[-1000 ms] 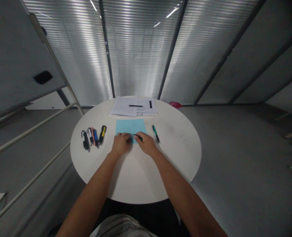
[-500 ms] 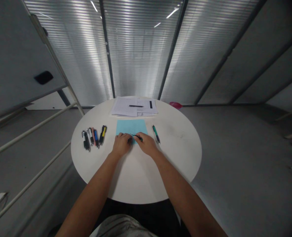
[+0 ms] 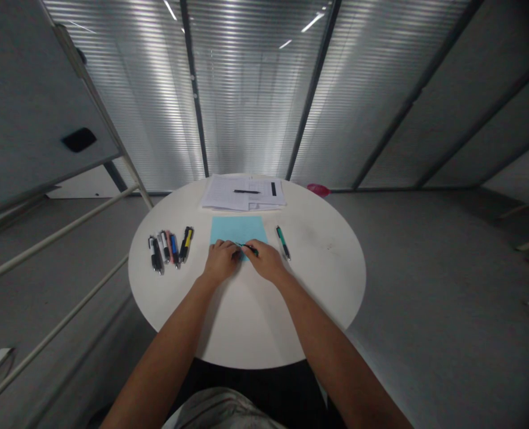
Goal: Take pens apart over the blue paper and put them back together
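Note:
A light blue sheet (image 3: pixel 238 226) lies on the round white table (image 3: pixel 250 322), its near part under both hands. My right hand (image 3: pixel 264 258) is closed on a dark pen (image 3: pixel 251 248), whose front end points left toward my other hand. My left hand (image 3: pixel 220 260) has its fingers curled over the lower left of the sheet; what they hold, if anything, is hidden. Right of the sheet lies a green and black pen (image 3: pixel 282 243). Several pens (image 3: pixel 173 249), white, pink, blue and yellow with black, lie at the left.
A paper stack (image 3: pixel 226 193) with a black pen (image 3: pixel 247 192) on it is at the table's far side. A red object (image 3: pixel 318 190) shows beyond the far right edge. A white metal frame (image 3: pixel 62 229) stands at the left.

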Available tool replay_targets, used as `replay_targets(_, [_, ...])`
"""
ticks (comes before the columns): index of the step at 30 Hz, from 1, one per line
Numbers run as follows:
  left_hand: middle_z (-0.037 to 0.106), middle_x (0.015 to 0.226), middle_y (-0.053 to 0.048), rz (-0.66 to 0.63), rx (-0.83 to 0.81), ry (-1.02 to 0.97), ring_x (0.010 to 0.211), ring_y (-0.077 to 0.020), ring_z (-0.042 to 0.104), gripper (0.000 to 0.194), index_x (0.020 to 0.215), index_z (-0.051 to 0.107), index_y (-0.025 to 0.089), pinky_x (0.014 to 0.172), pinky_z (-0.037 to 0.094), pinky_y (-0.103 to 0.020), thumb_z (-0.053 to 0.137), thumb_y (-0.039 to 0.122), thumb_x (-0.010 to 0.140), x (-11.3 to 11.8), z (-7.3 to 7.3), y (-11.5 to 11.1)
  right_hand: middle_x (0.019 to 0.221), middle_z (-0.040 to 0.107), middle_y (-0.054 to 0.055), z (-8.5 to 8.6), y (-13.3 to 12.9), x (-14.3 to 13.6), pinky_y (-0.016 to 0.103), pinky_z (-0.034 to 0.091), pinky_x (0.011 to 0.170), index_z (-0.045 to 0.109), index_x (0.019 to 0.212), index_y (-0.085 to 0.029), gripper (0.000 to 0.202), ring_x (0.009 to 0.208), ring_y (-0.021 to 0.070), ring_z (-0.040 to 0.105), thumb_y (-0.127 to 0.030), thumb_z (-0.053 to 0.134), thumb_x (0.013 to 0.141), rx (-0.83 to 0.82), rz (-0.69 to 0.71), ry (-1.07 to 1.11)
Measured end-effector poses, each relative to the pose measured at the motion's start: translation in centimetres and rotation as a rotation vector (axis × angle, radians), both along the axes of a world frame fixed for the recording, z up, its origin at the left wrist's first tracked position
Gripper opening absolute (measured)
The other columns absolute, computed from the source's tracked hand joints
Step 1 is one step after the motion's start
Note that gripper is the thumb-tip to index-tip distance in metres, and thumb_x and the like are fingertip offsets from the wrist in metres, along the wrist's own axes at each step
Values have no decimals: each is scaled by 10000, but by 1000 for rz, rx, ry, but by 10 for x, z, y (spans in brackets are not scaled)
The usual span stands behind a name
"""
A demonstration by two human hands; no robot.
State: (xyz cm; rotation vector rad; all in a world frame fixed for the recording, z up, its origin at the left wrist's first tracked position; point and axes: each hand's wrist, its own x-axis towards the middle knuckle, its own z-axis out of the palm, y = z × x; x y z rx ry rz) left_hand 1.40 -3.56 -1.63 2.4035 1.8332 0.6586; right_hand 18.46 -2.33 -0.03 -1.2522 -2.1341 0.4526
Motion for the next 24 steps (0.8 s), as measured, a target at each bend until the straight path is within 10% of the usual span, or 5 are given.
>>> replay_targets(24, [728,884,-48,-57,39,-515,926,-210,617,127,853,733,219,894,459,-354,619,242,801,2,-7,9,914,661,30,-4,4,3,252,410,712,660,1009,-238,266,801,149,587,-424,491,921,34,-15,-35])
